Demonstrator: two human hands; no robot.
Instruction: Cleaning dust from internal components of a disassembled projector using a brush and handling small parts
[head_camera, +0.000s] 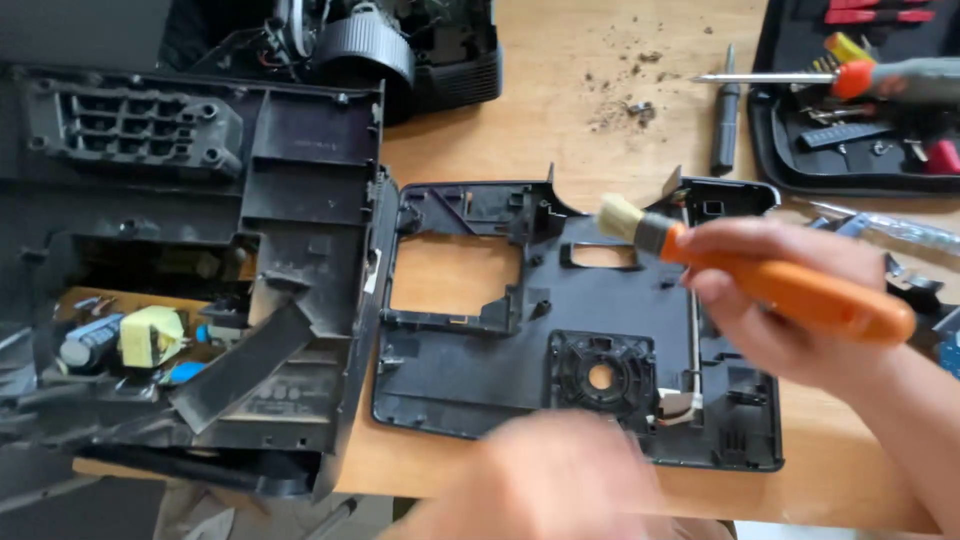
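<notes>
My right hand (790, 300) grips the brush (760, 275) by its rigid orange handle; bristles soft. My left hand (560, 480) is blurred, grip indeterminate, over the light, stiff black plastic panel (470, 370).

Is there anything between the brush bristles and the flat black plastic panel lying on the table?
Nothing visible does. The right hand holds the orange-handled brush with its pale bristles over the black panel's upper edge, no object between them. The blurred left hand is at the panel's near edge, away from the bristles.
</notes>
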